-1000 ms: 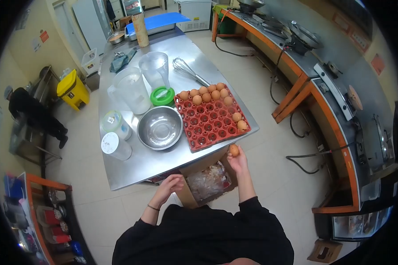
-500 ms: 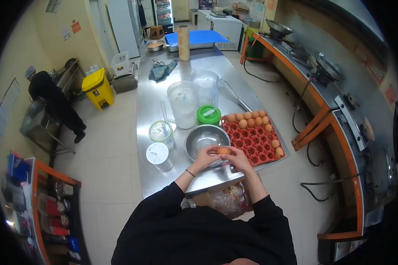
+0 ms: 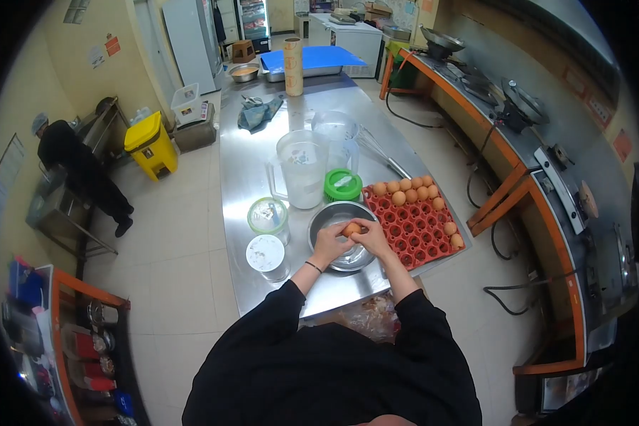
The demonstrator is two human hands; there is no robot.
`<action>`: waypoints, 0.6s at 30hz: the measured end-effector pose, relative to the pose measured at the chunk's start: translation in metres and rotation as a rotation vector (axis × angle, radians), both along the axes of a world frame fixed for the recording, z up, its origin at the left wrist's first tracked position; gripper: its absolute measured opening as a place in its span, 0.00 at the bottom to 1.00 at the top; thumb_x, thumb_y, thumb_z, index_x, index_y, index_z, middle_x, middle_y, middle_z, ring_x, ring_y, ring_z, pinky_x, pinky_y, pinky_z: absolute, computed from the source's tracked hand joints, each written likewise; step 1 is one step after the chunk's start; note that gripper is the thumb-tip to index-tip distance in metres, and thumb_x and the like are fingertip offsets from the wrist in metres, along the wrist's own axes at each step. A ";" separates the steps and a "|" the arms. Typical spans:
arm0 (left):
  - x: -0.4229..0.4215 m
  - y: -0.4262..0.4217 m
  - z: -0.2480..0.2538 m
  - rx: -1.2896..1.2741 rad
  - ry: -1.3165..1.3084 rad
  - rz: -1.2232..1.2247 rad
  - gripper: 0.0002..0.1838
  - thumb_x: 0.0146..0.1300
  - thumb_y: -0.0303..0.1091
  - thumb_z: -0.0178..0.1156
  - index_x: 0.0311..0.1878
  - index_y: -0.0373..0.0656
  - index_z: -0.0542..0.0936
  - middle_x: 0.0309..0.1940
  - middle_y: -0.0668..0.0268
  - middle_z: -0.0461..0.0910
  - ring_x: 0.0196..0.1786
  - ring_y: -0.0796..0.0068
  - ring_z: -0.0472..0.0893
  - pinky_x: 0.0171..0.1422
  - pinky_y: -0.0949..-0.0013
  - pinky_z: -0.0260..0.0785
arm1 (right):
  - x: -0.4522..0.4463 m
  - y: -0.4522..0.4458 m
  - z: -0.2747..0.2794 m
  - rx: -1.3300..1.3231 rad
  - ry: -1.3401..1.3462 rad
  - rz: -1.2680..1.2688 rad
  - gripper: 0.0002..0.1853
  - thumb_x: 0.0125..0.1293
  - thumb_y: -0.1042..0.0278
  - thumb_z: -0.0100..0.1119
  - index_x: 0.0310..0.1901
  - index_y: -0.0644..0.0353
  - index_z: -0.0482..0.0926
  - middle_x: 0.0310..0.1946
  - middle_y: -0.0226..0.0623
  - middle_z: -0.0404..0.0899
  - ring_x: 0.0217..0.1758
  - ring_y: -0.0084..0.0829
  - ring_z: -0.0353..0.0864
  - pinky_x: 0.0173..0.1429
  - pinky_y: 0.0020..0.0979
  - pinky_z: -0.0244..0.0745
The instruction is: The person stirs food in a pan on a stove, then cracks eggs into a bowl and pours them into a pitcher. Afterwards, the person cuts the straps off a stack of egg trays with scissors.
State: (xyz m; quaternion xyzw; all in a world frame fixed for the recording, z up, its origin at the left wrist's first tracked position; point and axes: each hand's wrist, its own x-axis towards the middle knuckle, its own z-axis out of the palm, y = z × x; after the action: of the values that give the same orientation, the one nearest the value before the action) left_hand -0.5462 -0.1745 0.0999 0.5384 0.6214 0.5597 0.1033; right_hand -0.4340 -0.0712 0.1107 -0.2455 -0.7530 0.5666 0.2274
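A brown egg (image 3: 352, 229) is held between the fingers of my left hand (image 3: 331, 243) and my right hand (image 3: 370, 238). Both hands are over the steel bowl (image 3: 342, 207), and the egg's lower side is partly covered by my fingers. To the right of the bowl lies a red egg tray (image 3: 409, 231) with several brown eggs (image 3: 422, 192) along its far and right sides. A green-lidded container (image 3: 343, 184) stands just behind the bowl. Left of it are a clear tub with a pale green rim (image 3: 268, 215) and a white-lidded tub (image 3: 265, 253).
A large plastic jug (image 3: 302, 169), a second clear jug (image 3: 336, 128) and a whisk (image 3: 387, 153) sit farther back on the steel table (image 3: 252, 163). A bag of waste (image 3: 369, 317) is below the near edge. Another person (image 3: 78, 163) works at a sink on the left.
My hands have moved from the bowl's near rim to above its middle, carrying the egg. The view has shifted slightly.
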 end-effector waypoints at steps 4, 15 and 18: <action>-0.009 0.000 -0.006 -0.002 0.085 -0.002 0.22 0.42 0.28 0.63 0.45 0.36 0.76 0.41 0.54 0.78 0.42 0.65 0.80 0.48 0.71 0.73 | 0.002 0.012 -0.006 0.340 -0.056 0.067 0.23 0.44 0.77 0.59 0.47 0.64 0.74 0.39 0.39 0.78 0.42 0.28 0.77 0.45 0.25 0.72; -0.003 -0.011 0.018 -0.001 0.382 0.026 0.24 0.42 0.27 0.62 0.48 0.41 0.74 0.45 0.58 0.75 0.48 0.60 0.74 0.52 0.66 0.67 | 0.027 0.006 0.025 0.986 -0.199 -0.108 0.22 0.44 0.74 0.62 0.46 0.58 0.74 0.46 0.37 0.72 0.47 0.37 0.73 0.47 0.33 0.71; 0.037 -0.008 0.029 -0.013 0.252 -0.073 0.24 0.41 0.27 0.62 0.47 0.42 0.75 0.43 0.60 0.76 0.44 0.61 0.75 0.50 0.64 0.66 | 0.068 0.002 0.022 0.528 -0.019 -0.330 0.21 0.46 0.72 0.64 0.45 0.59 0.74 0.42 0.36 0.71 0.41 0.32 0.75 0.41 0.29 0.72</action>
State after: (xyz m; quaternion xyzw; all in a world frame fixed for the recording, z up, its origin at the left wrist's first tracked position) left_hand -0.5088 -0.1826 0.1290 0.6261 0.6130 0.4795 0.0481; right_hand -0.3663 -0.0695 0.1325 -0.3021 -0.8264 0.3044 0.3650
